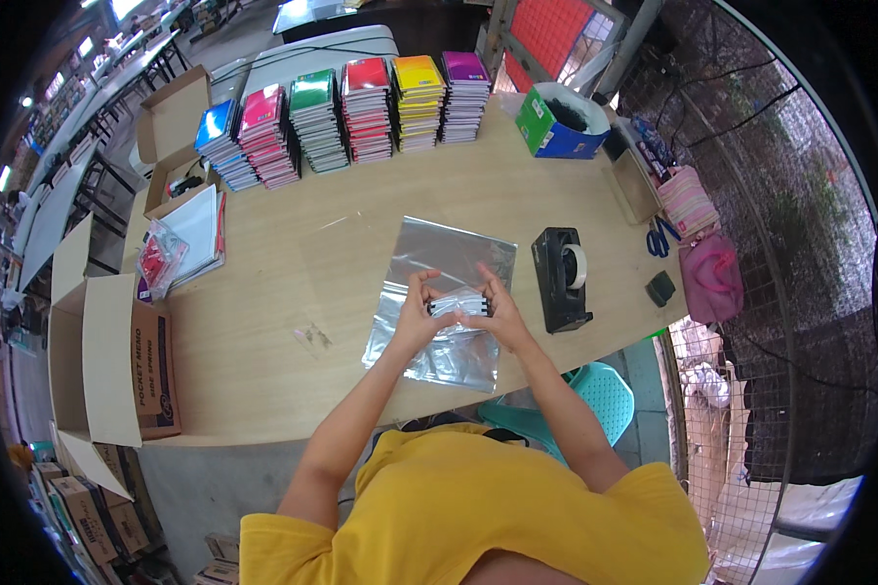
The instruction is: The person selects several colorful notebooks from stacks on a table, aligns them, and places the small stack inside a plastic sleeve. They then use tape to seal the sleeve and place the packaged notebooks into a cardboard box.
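Observation:
Between my two hands stands a small bundle of pocket notebooks, its white page edges and dark spiral bindings facing up, with clear plastic around it. My left hand is closed on the bundle's left end. On the right end my right hand grips it, thumb toward the middle. Under both hands a large, shiny clear plastic bag lies flat on the wooden table. The bundle's lower side and covers are hidden. To the right of the hands sits a black tape dispenser with a roll of tape.
Several colour-sorted notebook stacks line the far edge. An open cardboard box stands at left, near papers. A blue-green box, scissors and a pink pouch sit at right. A green stool is below the edge.

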### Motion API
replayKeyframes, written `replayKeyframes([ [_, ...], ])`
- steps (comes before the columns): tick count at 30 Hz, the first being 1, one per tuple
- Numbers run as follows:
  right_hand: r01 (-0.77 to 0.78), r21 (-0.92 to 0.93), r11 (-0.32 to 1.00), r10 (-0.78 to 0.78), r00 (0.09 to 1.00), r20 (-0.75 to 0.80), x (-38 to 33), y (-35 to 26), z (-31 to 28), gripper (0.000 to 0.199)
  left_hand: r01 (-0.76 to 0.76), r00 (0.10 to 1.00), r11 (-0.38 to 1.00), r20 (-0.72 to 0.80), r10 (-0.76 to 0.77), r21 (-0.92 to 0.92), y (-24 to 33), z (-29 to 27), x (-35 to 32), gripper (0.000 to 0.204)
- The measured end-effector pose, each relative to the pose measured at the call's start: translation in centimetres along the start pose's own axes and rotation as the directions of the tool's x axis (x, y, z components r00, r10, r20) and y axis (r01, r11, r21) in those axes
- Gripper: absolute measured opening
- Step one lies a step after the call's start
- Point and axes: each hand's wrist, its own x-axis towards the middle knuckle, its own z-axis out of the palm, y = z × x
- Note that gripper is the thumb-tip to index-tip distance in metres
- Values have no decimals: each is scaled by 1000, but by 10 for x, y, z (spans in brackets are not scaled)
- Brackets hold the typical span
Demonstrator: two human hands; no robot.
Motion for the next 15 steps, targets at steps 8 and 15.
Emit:
replayKeyframes([
  [8, 177, -86, 980, -174, 984, 40, 3, 7, -4, 46, 36, 999, 961, 25, -31, -276, -2, 4, -14, 67],
  [15, 196, -75, 978, -192, 979, 66, -2, 7, -4, 20, -78, 994, 997, -79, 78, 8, -11, 7, -17, 23],
])
